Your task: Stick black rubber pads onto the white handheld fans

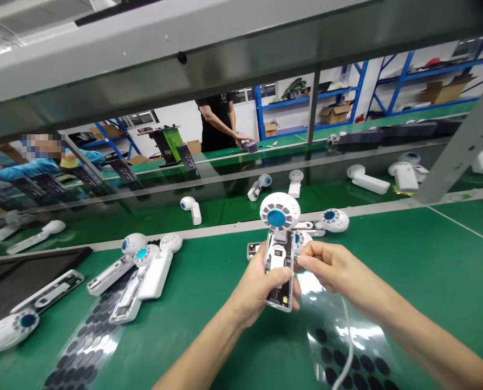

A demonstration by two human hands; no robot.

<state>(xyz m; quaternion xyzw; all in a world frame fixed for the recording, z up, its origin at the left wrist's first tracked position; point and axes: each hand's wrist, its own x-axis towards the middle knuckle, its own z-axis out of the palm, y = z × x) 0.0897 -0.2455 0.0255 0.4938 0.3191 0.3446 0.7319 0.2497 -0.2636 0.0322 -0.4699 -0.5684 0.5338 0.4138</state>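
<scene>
A white handheld fan [280, 260] with a round head, a blue centre and a see-through body with a small display stands upright at the middle. My left hand [261, 287] is wrapped round its body, thumb across the front. At the body's right edge is my right hand [326, 262], its fingers pinched together; what they hold is too small to make out. A white cable [347, 346] runs from below that hand to the bottom edge. Behind the held fan lie more fans [334, 220], partly hidden by it.
Several fans [154, 273] lie at the left beside a black tray [63, 259] and a clear sheet of dark discs [85, 352]. Another disc sheet [359, 365] is at lower right. Beyond a metal rail, fans lie on a green belt [225, 208]. Two people work further back.
</scene>
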